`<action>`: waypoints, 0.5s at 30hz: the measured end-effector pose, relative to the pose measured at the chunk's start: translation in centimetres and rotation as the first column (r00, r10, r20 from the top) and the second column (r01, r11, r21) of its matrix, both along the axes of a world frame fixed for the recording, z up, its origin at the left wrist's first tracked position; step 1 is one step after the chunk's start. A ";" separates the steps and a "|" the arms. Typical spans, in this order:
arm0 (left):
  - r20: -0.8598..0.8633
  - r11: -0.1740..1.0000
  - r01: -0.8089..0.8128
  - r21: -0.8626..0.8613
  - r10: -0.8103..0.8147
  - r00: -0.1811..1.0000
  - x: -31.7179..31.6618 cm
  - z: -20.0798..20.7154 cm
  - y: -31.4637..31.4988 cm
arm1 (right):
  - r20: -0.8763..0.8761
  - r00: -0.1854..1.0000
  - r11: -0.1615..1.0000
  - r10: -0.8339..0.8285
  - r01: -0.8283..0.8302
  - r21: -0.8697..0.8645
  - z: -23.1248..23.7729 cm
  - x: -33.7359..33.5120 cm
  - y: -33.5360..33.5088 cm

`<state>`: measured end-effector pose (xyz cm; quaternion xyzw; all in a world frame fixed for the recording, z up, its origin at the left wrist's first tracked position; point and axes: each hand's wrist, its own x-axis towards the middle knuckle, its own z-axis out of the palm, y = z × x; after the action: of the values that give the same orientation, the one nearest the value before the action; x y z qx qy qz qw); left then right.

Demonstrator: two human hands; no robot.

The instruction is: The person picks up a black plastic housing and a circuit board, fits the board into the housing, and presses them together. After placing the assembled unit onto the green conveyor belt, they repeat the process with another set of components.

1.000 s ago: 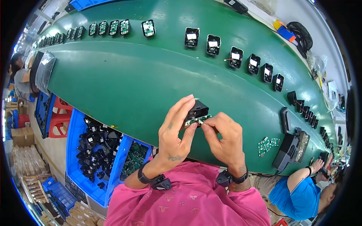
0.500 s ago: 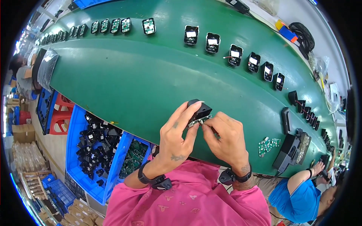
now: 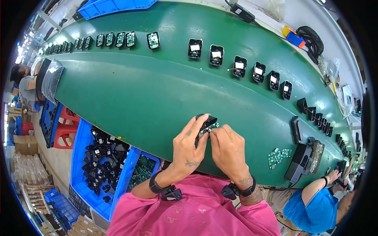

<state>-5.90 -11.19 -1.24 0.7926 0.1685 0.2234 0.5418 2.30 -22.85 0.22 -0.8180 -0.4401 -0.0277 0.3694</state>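
Observation:
Above the near edge of the green table, my left hand [image 3: 184, 148] grips a small black plastic housing [image 3: 208, 120], thumb low and fingers over its left side. A green circuit board [image 3: 213, 126] shows along the housing's open right side, tilted. My right hand [image 3: 230, 149] is closed in a pinch at the board's lower edge. Whatever sits between those fingertips is too small and covered to name. Both wrists carry dark bands with small black devices.
Black housings [image 3: 216, 55] stand in a row along the far side, others with green boards [image 3: 153, 40] further left. Loose circuit boards [image 3: 277, 155] lie right, beside a black device [image 3: 300, 160]. A blue bin [image 3: 77, 167] of black parts stands left. A co-worker in blue [image 3: 311, 208] sits right.
The view has shifted, so the table and its rows sit slightly lower. The black housing has turned a little in my left hand; my right hand stays pinched at the board.

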 end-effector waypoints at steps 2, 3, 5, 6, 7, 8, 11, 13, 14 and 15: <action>0.011 0.997 -0.017 0.072 0.016 1.000 0.2 0.0 0.1 | -0.009 1.000 0.999 0.016 -0.016 0.030 0.0 0.6 0.2; 0.023 0.989 -0.038 0.143 0.035 0.999 0.3 0.0 0.0 | -0.019 0.999 0.998 0.035 -0.034 0.059 0.0 0.7 0.2; 0.052 0.965 -0.055 0.257 0.044 0.998 0.4 0.5 -0.1 | -0.014 1.000 0.997 0.002 -0.001 0.079 0.2 0.4 0.3; 0.084 0.924 -0.085 0.372 0.057 0.995 0.5 0.7 -0.2 | -0.009 1.000 0.994 -0.022 0.023 0.104 0.3 0.3 0.3; 0.085 0.927 -0.079 0.367 0.051 0.995 0.6 0.7 -0.3 | -0.008 1.000 0.995 -0.029 0.030 0.100 0.4 0.2 0.1; 0.099 0.925 -0.089 0.370 0.056 0.994 0.6 0.8 -0.4 | -0.007 0.999 0.996 -0.043 0.043 0.075 0.5 0.0 0.1; 0.107 0.947 -0.093 0.308 0.062 0.992 0.6 0.4 0.7 | -0.019 1.000 0.996 -0.020 0.021 0.084 0.0 0.1 0.6; 0.087 0.990 -0.035 0.139 0.023 0.996 0.6 0.7 2.0 | -0.019 0.997 0.992 -0.074 0.076 0.097 -0.2 0.2 1.1; 0.069 0.998 -0.025 0.049 0.021 0.997 0.8 1.1 2.8 | -0.016 0.992 0.988 -0.124 0.125 0.092 -0.1 0.1 1.5; 0.123 0.990 -0.007 0.143 -0.011 0.992 1.0 0.7 3.5 | -0.096 0.966 0.967 -0.240 0.246 0.060 0.4 -0.1 1.3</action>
<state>-4.88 -7.74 -0.59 0.8142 0.1175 0.2828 0.4933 2.23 -21.57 0.58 -0.8526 -0.3183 -0.0522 0.4111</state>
